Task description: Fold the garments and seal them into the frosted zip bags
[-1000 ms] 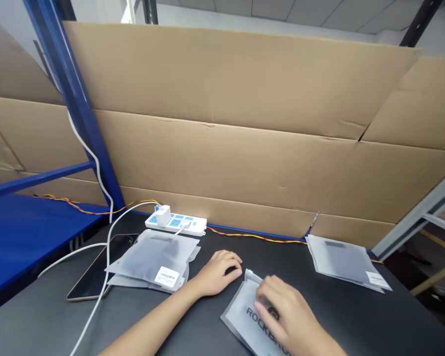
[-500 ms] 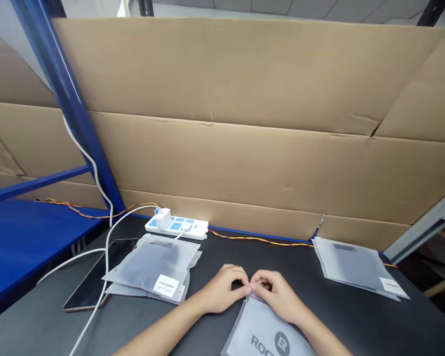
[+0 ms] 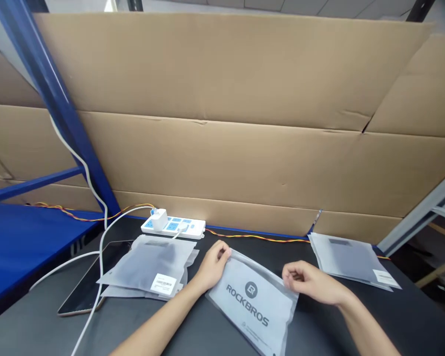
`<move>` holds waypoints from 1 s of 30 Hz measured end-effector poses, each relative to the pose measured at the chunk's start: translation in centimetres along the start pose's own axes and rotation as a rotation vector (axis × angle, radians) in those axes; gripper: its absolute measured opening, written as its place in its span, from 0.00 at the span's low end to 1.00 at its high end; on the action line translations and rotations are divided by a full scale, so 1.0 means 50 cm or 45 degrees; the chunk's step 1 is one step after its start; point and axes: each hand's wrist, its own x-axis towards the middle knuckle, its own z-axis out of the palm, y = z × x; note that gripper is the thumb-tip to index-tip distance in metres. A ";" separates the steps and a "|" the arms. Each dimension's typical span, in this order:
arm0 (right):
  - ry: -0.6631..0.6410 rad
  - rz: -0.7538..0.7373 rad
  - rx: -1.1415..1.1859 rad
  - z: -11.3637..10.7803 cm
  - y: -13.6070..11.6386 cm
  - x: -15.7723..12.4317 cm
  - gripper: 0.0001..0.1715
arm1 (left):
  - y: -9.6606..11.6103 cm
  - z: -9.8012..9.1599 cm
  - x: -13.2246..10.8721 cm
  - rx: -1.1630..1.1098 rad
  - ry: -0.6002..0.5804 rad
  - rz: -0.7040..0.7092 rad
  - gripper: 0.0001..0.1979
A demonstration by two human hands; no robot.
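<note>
A frosted plastic bag printed with ROCKBROS and a round logo lies slanted on the black tabletop in front of me. Its upper left corner is pinched between thumb and fingers of my left hand. At the upper right end of the same top edge, my right hand has its fingers curled and its fingertips closed on the edge. What is inside the bag cannot be made out. To the left of my left hand, a stack of similar frosted bags carries a white barcode label.
More frosted bags lie at the back right. A white power strip with a plugged-in adapter stands against the cardboard wall. A dark tablet and a loose white cable are at the left.
My hands were together at the bag's top edge; now they are apart, the right one farther right. The bag has moved up and away from me, showing its whole print.
</note>
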 end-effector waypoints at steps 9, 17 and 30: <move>-0.013 -0.143 0.300 0.012 -0.006 -0.004 0.18 | 0.014 0.018 -0.026 0.103 0.028 0.051 0.13; 0.009 -0.245 0.069 0.093 -0.012 0.043 0.23 | 0.027 0.019 -0.032 0.176 0.000 0.108 0.12; 0.404 -0.054 0.141 0.083 0.024 0.056 0.19 | 0.046 0.031 -0.051 0.315 -0.195 0.135 0.09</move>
